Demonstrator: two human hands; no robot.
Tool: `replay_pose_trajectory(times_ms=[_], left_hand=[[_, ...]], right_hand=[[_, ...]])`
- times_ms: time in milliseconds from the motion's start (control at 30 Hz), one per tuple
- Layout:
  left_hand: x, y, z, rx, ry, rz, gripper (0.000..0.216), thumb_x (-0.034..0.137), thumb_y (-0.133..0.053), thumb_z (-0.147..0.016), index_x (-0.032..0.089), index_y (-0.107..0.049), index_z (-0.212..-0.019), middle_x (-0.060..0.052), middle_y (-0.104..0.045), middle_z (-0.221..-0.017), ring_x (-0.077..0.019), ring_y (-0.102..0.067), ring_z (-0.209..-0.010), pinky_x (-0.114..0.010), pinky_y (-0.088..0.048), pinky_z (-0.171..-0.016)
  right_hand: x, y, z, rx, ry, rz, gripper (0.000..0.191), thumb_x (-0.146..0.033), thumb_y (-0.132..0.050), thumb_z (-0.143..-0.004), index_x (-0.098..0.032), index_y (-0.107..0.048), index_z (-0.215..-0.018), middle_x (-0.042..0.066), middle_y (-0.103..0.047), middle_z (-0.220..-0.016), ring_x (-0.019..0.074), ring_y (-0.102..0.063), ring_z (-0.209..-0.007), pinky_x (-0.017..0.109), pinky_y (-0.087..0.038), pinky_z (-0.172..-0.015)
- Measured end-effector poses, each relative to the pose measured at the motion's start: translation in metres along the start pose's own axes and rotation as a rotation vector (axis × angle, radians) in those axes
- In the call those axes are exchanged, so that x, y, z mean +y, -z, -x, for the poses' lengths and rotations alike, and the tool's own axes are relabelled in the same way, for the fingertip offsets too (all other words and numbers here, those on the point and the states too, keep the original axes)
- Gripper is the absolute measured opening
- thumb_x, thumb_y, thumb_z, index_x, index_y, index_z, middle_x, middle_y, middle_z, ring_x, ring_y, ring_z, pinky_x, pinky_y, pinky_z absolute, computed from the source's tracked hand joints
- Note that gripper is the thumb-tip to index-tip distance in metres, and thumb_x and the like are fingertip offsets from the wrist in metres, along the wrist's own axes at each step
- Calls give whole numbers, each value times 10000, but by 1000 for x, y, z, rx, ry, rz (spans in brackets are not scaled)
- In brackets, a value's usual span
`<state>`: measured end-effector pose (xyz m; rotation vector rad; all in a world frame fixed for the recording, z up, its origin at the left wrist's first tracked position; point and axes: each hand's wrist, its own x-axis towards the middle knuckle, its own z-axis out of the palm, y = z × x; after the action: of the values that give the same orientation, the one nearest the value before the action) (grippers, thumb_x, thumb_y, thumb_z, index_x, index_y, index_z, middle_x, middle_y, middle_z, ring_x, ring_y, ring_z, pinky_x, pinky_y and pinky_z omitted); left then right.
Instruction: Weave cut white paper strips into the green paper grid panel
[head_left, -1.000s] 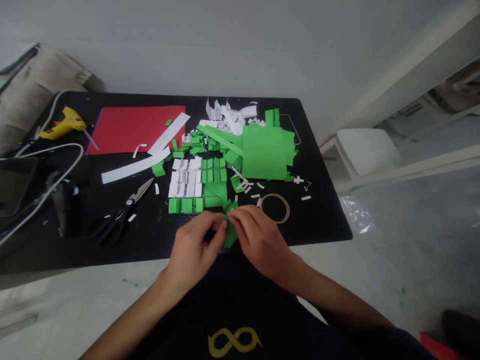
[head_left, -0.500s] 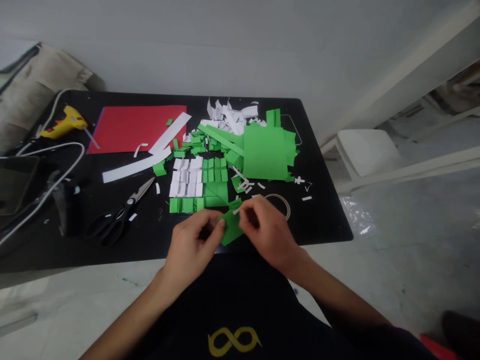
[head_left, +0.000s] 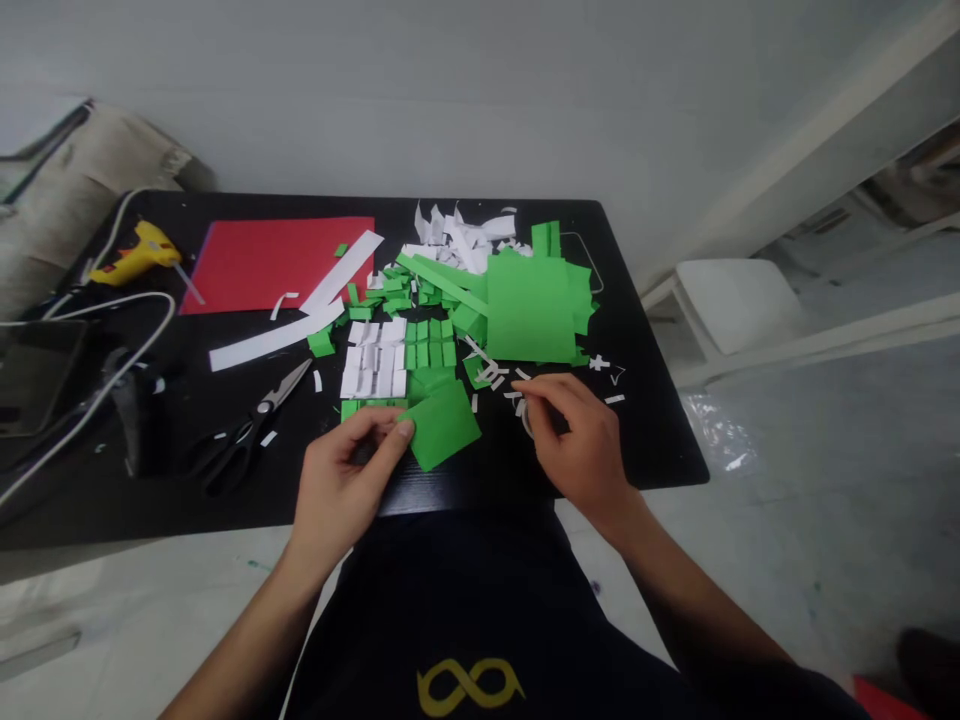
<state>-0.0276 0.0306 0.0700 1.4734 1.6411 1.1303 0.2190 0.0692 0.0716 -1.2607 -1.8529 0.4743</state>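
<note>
My left hand [head_left: 349,470] pinches a green paper piece [head_left: 444,428] by its left corner, thumb on top, just above the table's front edge. The piece looks flat and partly covers the folded green squares behind it. My right hand [head_left: 577,430] is apart from it, closed with thumb and forefinger together beside small white paper strips [head_left: 491,374]. Whether a strip is between those fingertips I cannot make out. A roll of tape is mostly hidden behind this hand. Folded white pieces [head_left: 375,360] and folded green pieces [head_left: 430,343] lie in rows beyond my left hand.
Black scissors [head_left: 259,415] lie on the left of the black table [head_left: 450,490]. Behind them are a yellow glue gun [head_left: 139,255], its white cable and a red sheet [head_left: 281,262]. Large green sheets [head_left: 531,308] and white scraps [head_left: 465,240] pile up at the back.
My right hand has let go of the green paper and moved right to the white strips. My left hand has shifted left, still pinching the paper.
</note>
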Motion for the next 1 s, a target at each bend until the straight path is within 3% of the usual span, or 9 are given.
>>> replay_pose_trajectory(times_ms=[100, 167, 267, 433, 567, 667, 800, 900, 1000], left_hand=[[5, -4, 1, 46, -109, -69, 126, 338, -699, -959, 230, -763, -972, 13, -743, -818, -151, -664, -721, -287, -543, -687], [10, -7, 3, 66, -277, -133, 73, 253, -690, -965, 225, -750, -995, -2, -759, -882, -165, -693, -807, -317, -559, -785], [14, -10, 7, 48, -563, -258, 164, 143, -706, -940, 232, -742, -1072, -40, -769, -1026, -205, -711, -983, -393, -550, -947], [11, -15, 14, -30, -817, -422, 262, 161, -748, -916, 304, -751, -1136, -38, -741, -1217, -259, -672, -1198, -446, -553, -1023], [8, -20, 16, -60, -848, -435, 170, 198, -720, -956, 303, -766, -1081, -16, -764, -1167, -226, -685, -1168, -439, -540, -1081], [7, -16, 15, -117, -890, -450, 178, 222, -741, -945, 304, -756, -1101, -22, -766, -1198, -241, -677, -1203, -464, -527, -1107], [3, -1, 8, -154, -838, -416, 439, 326, -830, -864, 326, -678, -1277, -65, -711, -1334, -318, -633, -1300, -535, -495, -1133], [-1, 10, -1, -187, -697, -421, 728, 420, -855, -829, 287, -522, -1462, -141, -590, -1498, -386, -503, -1450, -596, -411, -1200], [-6, 12, -8, -294, -544, -382, 875, 494, -857, -813, 271, -414, -1534, -179, -467, -1612, -399, -436, -1505, -608, -396, -1208]], right_hand=[[-15, -10, 6, -141, -159, -290, 177, -295, -666, -1001, -227, -748, -1143, 85, -790, -1053, 211, -761, -916, 387, -648, -831], [-20, -16, 8, -239, -383, -545, 318, -439, -728, -962, -205, -735, -1177, 92, -801, -1028, 221, -778, -925, 393, -662, -845], [-18, -18, 3, -351, -620, -852, 478, -622, -686, -942, -177, -757, -1100, 97, -802, -995, 219, -779, -902, 400, -655, -867], [-10, -9, -10, -463, -728, -918, 483, -660, -693, -909, -190, -808, -916, 62, -784, -903, 188, -723, -841, 300, -587, -725], [-8, -9, -14, -455, -734, -789, 325, -515, -866, -754, -207, -803, -838, -3, -738, -782, 146, -641, -725, 282, -525, -695], [-7, -13, -16, -440, -743, -731, 229, -415, -864, -726, -210, -779, -781, -33, -700, -712, 132, -605, -674, 281, -494, -681], [-4, -16, -18, -441, -765, -710, 203, -389, -839, -721, -208, -773, -784, -33, -694, -694, 140, -614, -659, 289, -484, -660], [-3, -17, -20, -453, -795, -723, 208, -387, -849, -707, -204, -776, -776, -27, -700, -691, 148, -628, -663, 297, -496, -665], [-4, -18, -23, -458, -819, -744, 194, -375, -855, -703, -212, -789, -785, -22, -706, -710, 149, -627, -671, 292, -502, -651]])
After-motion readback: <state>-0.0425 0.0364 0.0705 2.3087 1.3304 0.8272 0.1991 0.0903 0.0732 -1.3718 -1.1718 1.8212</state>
